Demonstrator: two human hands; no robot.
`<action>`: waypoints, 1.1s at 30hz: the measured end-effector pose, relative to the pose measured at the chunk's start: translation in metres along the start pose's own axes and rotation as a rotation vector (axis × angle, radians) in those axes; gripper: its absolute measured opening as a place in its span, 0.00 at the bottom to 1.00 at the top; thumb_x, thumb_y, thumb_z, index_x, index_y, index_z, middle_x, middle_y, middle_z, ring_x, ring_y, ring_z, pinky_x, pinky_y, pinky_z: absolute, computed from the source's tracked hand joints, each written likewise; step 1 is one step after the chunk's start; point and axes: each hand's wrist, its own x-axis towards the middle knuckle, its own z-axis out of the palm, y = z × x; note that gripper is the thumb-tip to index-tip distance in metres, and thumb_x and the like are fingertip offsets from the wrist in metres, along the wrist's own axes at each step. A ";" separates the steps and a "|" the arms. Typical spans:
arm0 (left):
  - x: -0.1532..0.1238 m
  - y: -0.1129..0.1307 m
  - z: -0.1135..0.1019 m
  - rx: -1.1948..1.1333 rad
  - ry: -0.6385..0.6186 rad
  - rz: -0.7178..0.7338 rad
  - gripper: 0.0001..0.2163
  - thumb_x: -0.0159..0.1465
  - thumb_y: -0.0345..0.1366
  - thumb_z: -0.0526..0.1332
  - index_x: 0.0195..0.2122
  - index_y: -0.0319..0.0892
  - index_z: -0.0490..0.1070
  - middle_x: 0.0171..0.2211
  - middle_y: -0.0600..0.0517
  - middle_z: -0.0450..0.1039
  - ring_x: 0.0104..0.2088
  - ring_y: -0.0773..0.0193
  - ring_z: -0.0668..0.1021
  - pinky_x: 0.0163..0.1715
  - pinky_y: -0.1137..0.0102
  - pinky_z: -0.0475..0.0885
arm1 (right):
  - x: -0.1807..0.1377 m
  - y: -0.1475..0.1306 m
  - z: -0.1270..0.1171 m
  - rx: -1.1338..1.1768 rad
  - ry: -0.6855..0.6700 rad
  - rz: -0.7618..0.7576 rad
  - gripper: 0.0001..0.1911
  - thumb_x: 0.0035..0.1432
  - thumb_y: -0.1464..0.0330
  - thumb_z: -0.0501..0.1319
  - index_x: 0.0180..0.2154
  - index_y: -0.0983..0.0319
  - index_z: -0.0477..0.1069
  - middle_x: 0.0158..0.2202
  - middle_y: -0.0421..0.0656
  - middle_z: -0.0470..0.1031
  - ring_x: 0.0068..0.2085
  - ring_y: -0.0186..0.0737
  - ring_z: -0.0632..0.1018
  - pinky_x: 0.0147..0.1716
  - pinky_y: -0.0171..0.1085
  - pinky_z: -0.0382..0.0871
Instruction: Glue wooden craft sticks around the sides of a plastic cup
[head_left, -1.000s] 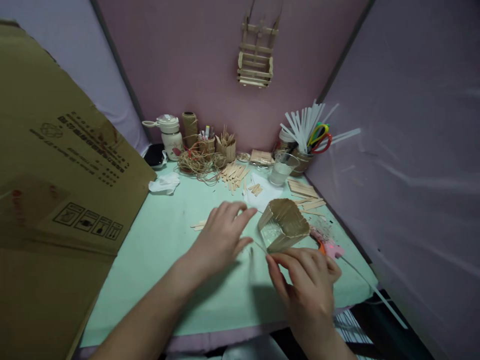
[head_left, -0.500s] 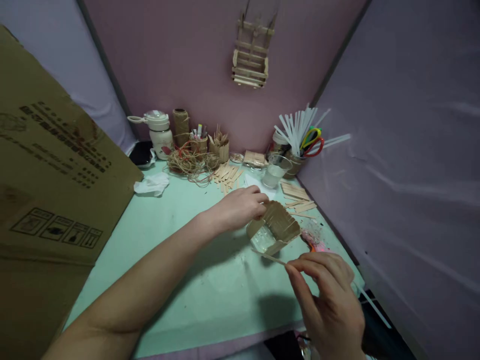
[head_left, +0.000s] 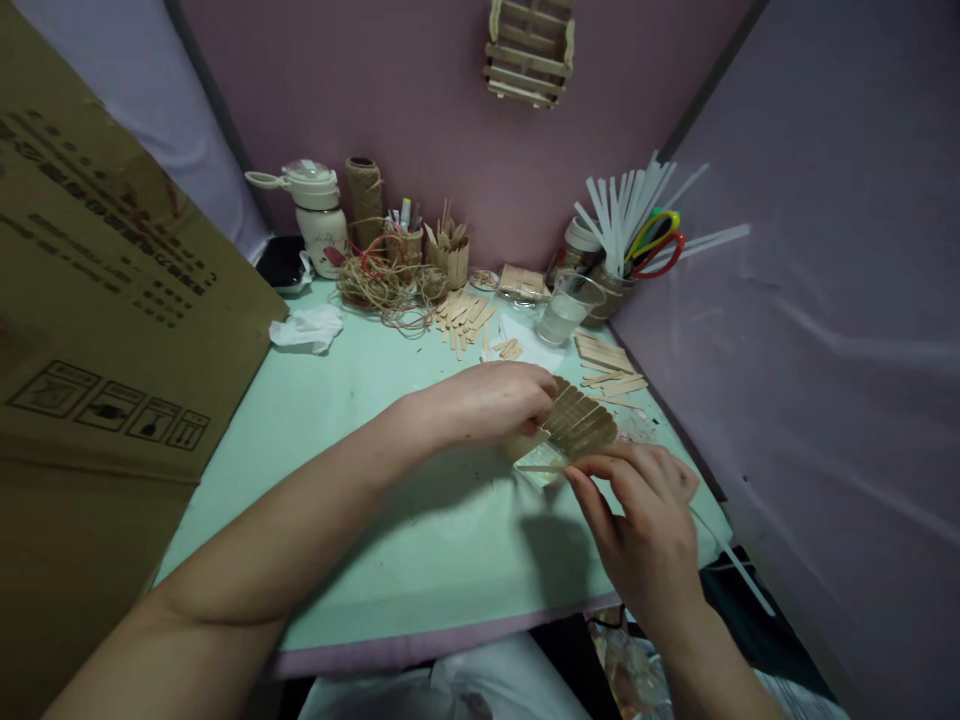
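Observation:
My left hand is closed on the left side of a small basket made of wooden craft sticks, holding it tilted just above the green table. My right hand pinches a thin wooden stick and lays it against the basket's near edge. A clear, shiny patch shows inside the basket's opening.
A large cardboard sheet leans along the left. At the back stand a white jug, a twine spool, tangled twine, loose sticks, a clear cup and a jar with white strips and scissors. Purple walls close in behind and right.
My left hand reached from the table to the basket and gripped it. My right hand brought the thin stick up against the basket. The view tilted downward.

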 end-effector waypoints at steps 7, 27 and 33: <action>0.002 -0.003 0.004 0.009 -0.007 0.012 0.07 0.61 0.29 0.60 0.27 0.40 0.76 0.38 0.50 0.77 0.37 0.62 0.75 0.29 0.70 0.62 | 0.004 0.002 0.010 -0.007 -0.023 -0.001 0.05 0.65 0.67 0.62 0.34 0.59 0.68 0.33 0.41 0.74 0.38 0.42 0.71 0.41 0.43 0.56; 0.003 -0.005 0.008 0.072 -0.006 0.053 0.07 0.62 0.29 0.60 0.30 0.40 0.78 0.39 0.48 0.78 0.41 0.59 0.78 0.38 0.68 0.68 | 0.009 0.003 0.018 -0.071 -0.023 -0.007 0.09 0.67 0.65 0.58 0.33 0.59 0.68 0.31 0.40 0.74 0.36 0.42 0.71 0.41 0.42 0.54; 0.002 -0.005 0.007 0.071 -0.003 0.057 0.07 0.62 0.29 0.60 0.29 0.40 0.77 0.37 0.48 0.78 0.41 0.59 0.78 0.38 0.68 0.68 | 0.009 0.004 0.020 -0.079 -0.022 0.005 0.09 0.67 0.64 0.58 0.33 0.59 0.68 0.32 0.41 0.75 0.36 0.42 0.72 0.42 0.43 0.55</action>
